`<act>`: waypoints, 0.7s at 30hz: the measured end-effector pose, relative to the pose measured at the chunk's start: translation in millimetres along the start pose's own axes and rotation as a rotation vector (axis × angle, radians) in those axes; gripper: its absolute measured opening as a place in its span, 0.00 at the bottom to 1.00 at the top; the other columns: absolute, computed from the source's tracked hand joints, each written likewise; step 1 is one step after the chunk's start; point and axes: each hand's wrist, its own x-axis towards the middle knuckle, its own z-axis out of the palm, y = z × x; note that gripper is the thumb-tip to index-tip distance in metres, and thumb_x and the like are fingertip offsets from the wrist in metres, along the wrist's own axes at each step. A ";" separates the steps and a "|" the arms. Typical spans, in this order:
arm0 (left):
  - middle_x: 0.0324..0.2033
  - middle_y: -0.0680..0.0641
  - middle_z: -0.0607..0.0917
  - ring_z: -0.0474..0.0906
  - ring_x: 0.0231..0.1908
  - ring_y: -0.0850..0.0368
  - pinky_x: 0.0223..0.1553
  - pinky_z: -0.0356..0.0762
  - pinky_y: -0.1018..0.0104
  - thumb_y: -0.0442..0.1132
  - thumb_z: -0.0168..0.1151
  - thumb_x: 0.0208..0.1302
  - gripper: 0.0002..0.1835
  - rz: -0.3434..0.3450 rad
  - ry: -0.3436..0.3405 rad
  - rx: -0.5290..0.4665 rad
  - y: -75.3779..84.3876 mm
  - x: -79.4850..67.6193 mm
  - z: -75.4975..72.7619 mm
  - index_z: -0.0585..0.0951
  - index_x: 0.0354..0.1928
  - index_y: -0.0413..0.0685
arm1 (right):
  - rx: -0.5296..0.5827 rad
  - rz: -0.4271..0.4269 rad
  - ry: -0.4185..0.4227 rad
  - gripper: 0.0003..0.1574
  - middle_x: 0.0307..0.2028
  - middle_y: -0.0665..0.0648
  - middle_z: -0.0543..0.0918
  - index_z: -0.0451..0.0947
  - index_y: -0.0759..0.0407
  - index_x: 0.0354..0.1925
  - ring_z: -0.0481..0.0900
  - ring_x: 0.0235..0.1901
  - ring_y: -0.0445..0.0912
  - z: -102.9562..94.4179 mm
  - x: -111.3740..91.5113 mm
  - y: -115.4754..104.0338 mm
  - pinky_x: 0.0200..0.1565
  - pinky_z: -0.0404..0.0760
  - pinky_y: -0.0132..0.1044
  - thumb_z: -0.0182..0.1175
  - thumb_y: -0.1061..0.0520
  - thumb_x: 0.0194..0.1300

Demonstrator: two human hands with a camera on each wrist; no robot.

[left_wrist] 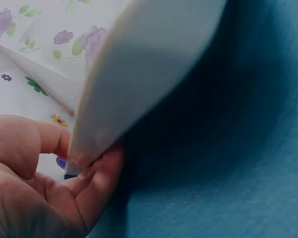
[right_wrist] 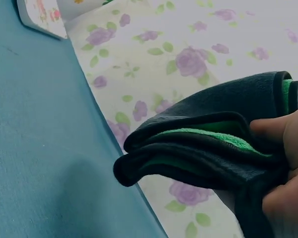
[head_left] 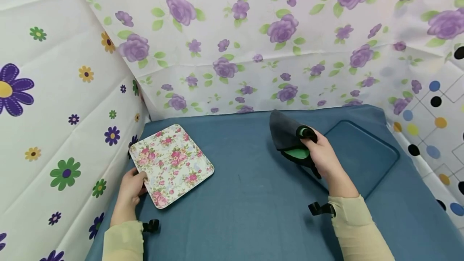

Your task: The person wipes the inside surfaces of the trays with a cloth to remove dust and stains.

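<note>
On the left, my left hand (head_left: 131,186) grips the edge of a square tray (head_left: 172,164) with a pink-and-white floral face. In the left wrist view the tray's plain pale underside (left_wrist: 144,64) shows tilted up off the blue surface, thumb on one side and fingers on the other. To the right, my right hand (head_left: 324,154) pinches a folded dark grey cloth (head_left: 286,132) with a green inner side. The right wrist view shows the cloth (right_wrist: 203,144) in layers with black edging, held up above the surface.
A blue rectangular tray (head_left: 391,152) lies at the right, partly behind the right hand and forearm. Blue cloth (head_left: 235,196) covers the table. Floral sheets (head_left: 232,43) hang at the back and sides. A black strap mount (head_left: 320,208) sits at each wrist.
</note>
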 end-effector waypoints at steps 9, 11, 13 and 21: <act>0.36 0.57 0.83 0.84 0.34 0.65 0.35 0.86 0.69 0.38 0.51 0.85 0.31 -0.010 -0.096 -0.275 -14.1 -2.5 -7.0 0.55 0.81 0.36 | 0.157 0.056 0.016 0.40 0.81 0.62 0.57 0.52 0.56 0.86 0.56 0.79 0.58 -0.7 -2.2 4.6 0.75 0.62 0.57 0.48 0.44 0.88; 0.37 0.56 0.85 0.85 0.35 0.65 0.37 0.87 0.69 0.36 0.51 0.84 0.29 -0.021 -0.126 -0.346 -13.2 -4.1 -7.2 0.57 0.79 0.39 | 0.264 0.093 0.049 0.39 0.74 0.59 0.70 0.57 0.55 0.83 0.70 0.71 0.52 -2.0 -3.9 5.1 0.69 0.73 0.48 0.51 0.42 0.86; 0.37 0.55 0.86 0.87 0.35 0.64 0.39 0.88 0.67 0.34 0.52 0.84 0.25 -0.031 -0.139 -0.411 -11.8 -5.7 -6.3 0.60 0.76 0.43 | 0.424 0.128 0.072 0.33 0.62 0.52 0.79 0.62 0.52 0.78 0.81 0.59 0.46 -4.2 -4.9 5.4 0.59 0.81 0.40 0.54 0.42 0.85; 0.40 0.55 0.87 0.88 0.39 0.62 0.42 0.89 0.65 0.31 0.50 0.83 0.26 0.031 -0.184 -0.476 -6.2 -7.6 7.7 0.59 0.76 0.42 | 0.856 0.200 0.162 0.26 0.49 0.48 0.87 0.68 0.47 0.68 0.89 0.46 0.43 -17.3 -2.1 1.6 0.49 0.88 0.37 0.66 0.55 0.79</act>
